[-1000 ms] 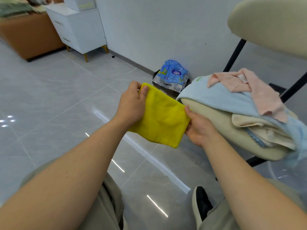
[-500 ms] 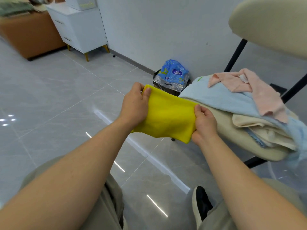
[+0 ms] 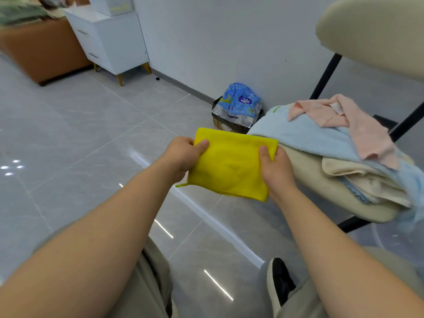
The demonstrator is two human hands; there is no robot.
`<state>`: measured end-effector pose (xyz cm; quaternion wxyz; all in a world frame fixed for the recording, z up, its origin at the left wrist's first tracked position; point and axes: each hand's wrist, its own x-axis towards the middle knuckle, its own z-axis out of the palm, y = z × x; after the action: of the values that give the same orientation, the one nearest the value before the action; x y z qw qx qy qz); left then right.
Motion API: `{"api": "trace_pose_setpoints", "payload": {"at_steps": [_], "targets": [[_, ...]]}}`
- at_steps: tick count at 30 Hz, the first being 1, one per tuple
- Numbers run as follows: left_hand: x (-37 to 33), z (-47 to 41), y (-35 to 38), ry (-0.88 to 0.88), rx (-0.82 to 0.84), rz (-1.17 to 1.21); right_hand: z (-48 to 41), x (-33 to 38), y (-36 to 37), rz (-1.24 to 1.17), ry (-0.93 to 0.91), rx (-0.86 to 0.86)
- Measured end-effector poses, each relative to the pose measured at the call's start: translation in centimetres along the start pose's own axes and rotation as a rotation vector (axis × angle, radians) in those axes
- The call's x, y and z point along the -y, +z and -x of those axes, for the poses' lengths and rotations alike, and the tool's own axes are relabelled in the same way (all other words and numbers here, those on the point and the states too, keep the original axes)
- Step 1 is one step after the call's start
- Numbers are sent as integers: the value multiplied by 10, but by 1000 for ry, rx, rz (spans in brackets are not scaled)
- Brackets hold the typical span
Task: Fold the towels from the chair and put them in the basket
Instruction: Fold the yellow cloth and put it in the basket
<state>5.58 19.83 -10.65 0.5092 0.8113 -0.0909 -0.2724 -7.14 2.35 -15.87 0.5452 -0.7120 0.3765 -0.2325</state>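
Two hands: my left hand (image 3: 183, 154) pinches the left edge of the yellow towel (image 3: 231, 166), thumb on top, and my right hand (image 3: 277, 166) pinches the right edge the same way.
Towel's place: in the air between my hands, over the floor, just beside the chair (image 3: 307, 180).
Handling: light, soft and limp, I judge. It will sag wherever I let go, and nothing in it can break.
Where to hold: the top corners or the side edges, so the layers stay together (the little loop at the lower left corner is no real hold).
Pile on the chair: blue towel (image 3: 309, 131) with a pink towel (image 3: 358, 120) over it and a cream towel (image 3: 367, 177) under it, all rumpled.
Basket: not in view, so I cannot tell which way to carry.
In the way: my knees and shoe (image 3: 278, 278) below, and a bin (image 3: 229, 121) by the wall holding a blue packet (image 3: 238, 102). Neither touches the towel.
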Motion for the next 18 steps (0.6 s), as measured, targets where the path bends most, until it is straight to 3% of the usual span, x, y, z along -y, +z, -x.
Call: {"api": "trace_pose_setpoints", "payload": {"at_steps": [5,9,11,15,18], "targets": [[-5,3,8,185,-175,-213,3,10,-5,157,-178,-65],[-6,7,14,315,-235,-302,-5,14,-13,130,-146,-90],[-5,5,16,312,-243,-313,-9,14,-17,48,-10,-29],[-4,2,12,29,-57,-80,-8,20,-26,-261,470,251],[6,-2,12,-241,143,122,-10,18,-27,-354,562,258]]}}
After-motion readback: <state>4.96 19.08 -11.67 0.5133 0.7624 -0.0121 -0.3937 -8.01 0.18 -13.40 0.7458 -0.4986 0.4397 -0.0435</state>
